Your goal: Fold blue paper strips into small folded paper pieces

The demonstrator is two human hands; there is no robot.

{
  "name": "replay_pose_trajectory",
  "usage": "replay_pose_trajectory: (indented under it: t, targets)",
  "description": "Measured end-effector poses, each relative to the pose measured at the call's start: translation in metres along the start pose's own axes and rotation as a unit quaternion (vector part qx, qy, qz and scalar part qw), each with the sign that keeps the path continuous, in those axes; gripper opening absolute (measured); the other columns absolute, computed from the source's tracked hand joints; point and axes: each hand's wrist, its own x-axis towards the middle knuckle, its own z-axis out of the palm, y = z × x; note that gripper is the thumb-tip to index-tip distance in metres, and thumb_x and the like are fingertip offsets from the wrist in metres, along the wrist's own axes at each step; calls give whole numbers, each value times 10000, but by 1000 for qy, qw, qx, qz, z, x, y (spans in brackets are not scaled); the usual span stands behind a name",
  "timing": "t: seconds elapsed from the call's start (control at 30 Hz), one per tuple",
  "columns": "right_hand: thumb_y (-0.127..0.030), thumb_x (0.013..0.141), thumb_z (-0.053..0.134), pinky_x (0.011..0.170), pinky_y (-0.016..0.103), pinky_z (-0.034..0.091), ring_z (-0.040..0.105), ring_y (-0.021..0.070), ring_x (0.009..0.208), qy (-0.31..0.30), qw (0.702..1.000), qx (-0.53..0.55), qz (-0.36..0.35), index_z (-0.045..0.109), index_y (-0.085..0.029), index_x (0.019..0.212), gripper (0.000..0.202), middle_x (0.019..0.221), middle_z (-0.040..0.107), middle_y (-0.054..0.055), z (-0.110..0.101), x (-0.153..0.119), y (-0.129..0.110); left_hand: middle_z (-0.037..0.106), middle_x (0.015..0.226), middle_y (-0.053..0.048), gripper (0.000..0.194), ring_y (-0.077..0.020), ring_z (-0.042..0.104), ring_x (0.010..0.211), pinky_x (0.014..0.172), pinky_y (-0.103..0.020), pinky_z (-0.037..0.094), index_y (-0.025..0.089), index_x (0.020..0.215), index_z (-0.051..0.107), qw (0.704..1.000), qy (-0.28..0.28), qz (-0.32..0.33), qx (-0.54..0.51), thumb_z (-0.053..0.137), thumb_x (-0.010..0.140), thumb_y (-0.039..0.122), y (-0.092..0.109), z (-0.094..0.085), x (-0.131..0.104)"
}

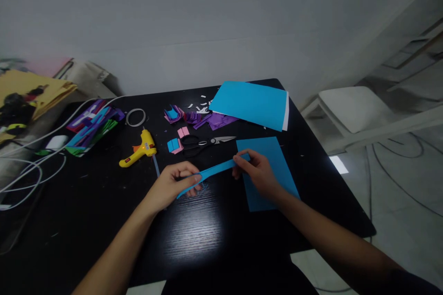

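Observation:
Between my two hands stretches a blue paper strip (218,169), held just above the black table. My left hand (176,184) pinches it near its left end, thumb on top, with a short tail sticking out below the thumb. At the strip's right end, my right hand (254,168) pinches it between thumb and fingers. Under the right hand lies a blue sheet (272,166) flat on the table. Black-handled scissors (207,143) rest just beyond the strip, blades pointing right. Left of the scissors sit small folded blue and pink paper pieces (175,145).
A yellow glue gun (143,147) lies left of my left hand, near a grey ring (135,117). Coloured paper strips (92,126) and white cables (38,170) fill the left side. Larger blue sheets (251,103) and purple scraps (219,121) lie at the back. A white chair (356,108) stands right.

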Motion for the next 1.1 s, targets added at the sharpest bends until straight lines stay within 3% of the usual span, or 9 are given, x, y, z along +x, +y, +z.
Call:
replay_pose_trajectory:
  t: [0.17, 0.27, 0.43, 0.57, 0.63, 0.77, 0.87, 1.0, 1.1]
  targets:
    - [-511, 782, 883, 538, 285, 562, 680, 163, 586, -40, 998, 30, 27, 673, -194, 862, 389, 681, 706, -3, 2, -1, -2, 755, 667, -34, 329, -132, 674, 526, 541, -219, 555, 138, 888, 713, 1000, -13, -11, -15, 836, 845, 441, 0, -5, 0]
    - [-480, 770, 898, 531, 274, 560, 679, 161, 591, -23, 999, 43, 21, 685, -193, 852, 367, 671, 712, -3, 2, -1, -1, 757, 681, -41, 335, -135, 665, 513, 527, -225, 554, 136, 883, 719, 1000, -6, 0, -23, 818, 861, 456, 0, -6, 0]
    - [-463, 738, 923, 529, 253, 559, 697, 160, 620, 30, 997, 76, 16, 686, -199, 864, 377, 690, 726, -6, 0, 2, 1, 754, 737, -52, 380, -152, 678, 553, 507, -228, 552, 133, 949, 721, 991, 79, 49, -96, 795, 882, 500, -1, -3, 1]
    - [-434, 703, 949, 520, 243, 554, 732, 168, 652, 20, 996, 82, 26, 628, -212, 864, 423, 765, 755, -1, 1, 2, 3, 721, 775, -32, 463, -160, 667, 578, 481, -243, 553, 149, 971, 694, 962, 145, 87, -215, 832, 819, 564, -3, 5, 4]
    - [-398, 702, 956, 526, 242, 557, 745, 174, 663, -2, 997, 68, 25, 605, -221, 894, 438, 750, 742, -19, 4, -1, 6, 718, 825, -47, 489, -161, 672, 618, 492, -242, 555, 140, 943, 683, 957, 134, 79, -244, 854, 789, 572, -7, 11, 5]
    - [-365, 773, 904, 578, 271, 580, 748, 181, 690, -85, 996, 7, 21, 631, -216, 1025, 400, 772, 768, 1, 13, -10, 14, 702, 731, -23, 604, -169, 658, 614, 528, -249, 547, 146, 1215, 652, 973, 87, 55, -205, 839, 824, 567, -19, 28, 5]
    - [-341, 797, 875, 609, 282, 580, 742, 180, 721, -122, 992, -39, 5, 671, -202, 996, 317, 785, 767, 11, 16, -16, 18, 692, 653, -9, 512, -154, 632, 564, 558, -249, 530, 137, 1130, 661, 987, 85, 64, -118, 807, 870, 552, -25, 34, 5]
    - [-318, 811, 864, 636, 296, 576, 743, 182, 722, -162, 985, -55, 36, 679, -200, 1001, 291, 786, 768, 14, 16, -18, 17, 642, 566, 21, 455, -135, 579, 513, 570, -247, 490, 158, 907, 676, 987, 122, 81, -62, 752, 897, 607, -24, 29, 5]
    - [-322, 788, 889, 670, 311, 574, 741, 185, 720, -199, 977, -49, 63, 685, -198, 985, 310, 768, 764, 7, 15, -20, 14, 597, 505, -5, 606, -124, 553, 524, 621, -248, 480, 168, 580, 603, 988, 130, 84, 6, 667, 940, 650, -20, 23, 5]
